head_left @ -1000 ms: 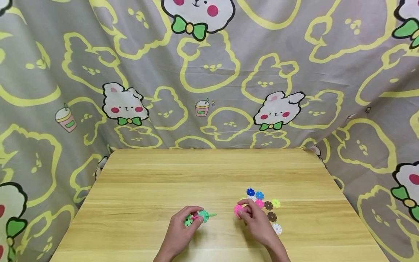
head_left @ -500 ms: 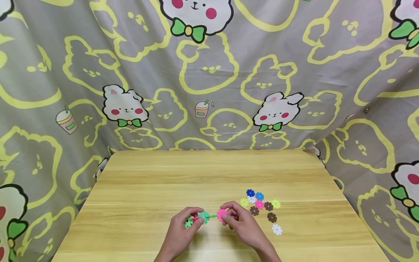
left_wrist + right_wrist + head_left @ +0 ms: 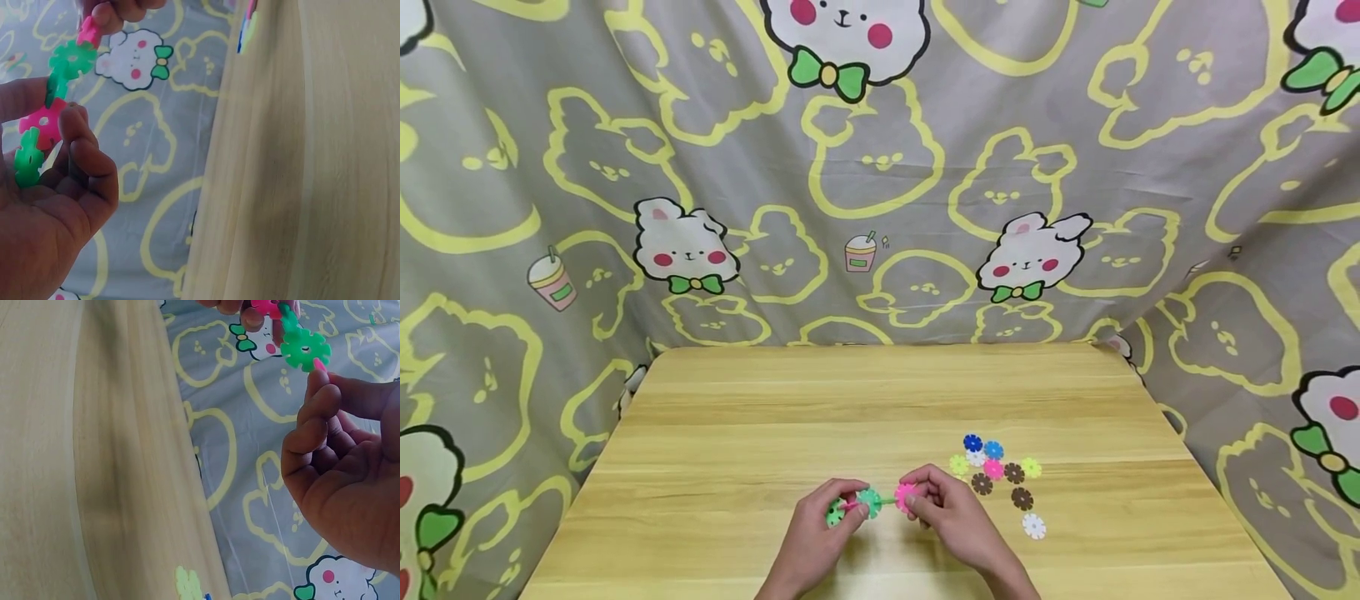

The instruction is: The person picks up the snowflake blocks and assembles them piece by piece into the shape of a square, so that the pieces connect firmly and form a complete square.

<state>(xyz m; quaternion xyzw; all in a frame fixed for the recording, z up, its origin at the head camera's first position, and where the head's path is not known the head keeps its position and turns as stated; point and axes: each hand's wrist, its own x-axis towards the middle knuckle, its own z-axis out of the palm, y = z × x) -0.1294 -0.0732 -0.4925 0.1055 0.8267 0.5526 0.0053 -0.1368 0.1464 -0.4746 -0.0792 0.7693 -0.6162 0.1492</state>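
My left hand (image 3: 822,521) pinches a short chain of interlocking plastic snowflake discs between thumb and fingers. In the left wrist view the chain shows a green end disc (image 3: 28,158), a pink disc (image 3: 44,125), then a green disc (image 3: 57,84) under the fingertips. Beyond it, another green disc (image 3: 305,349) points toward my right hand (image 3: 958,517). Between its thumb and index finger, that hand pinches a pink snowflake disc (image 3: 905,497), whose edge meets the last green disc. How deep their slots engage cannot be seen. Both hands are held above the table.
Loose snowflake discs lie on the wooden table (image 3: 737,433) right of my hands: dark blue (image 3: 973,442), light blue (image 3: 993,450), pink (image 3: 993,470), several brown, yellow and white ones, including a white disc (image 3: 1033,526) nearest the front. A patterned curtain (image 3: 880,167) surrounds the table.
My right hand has moved left with the pink disc, from beside the loose discs to the chain's right end. The left hand has stayed nearly still, holding the chain.
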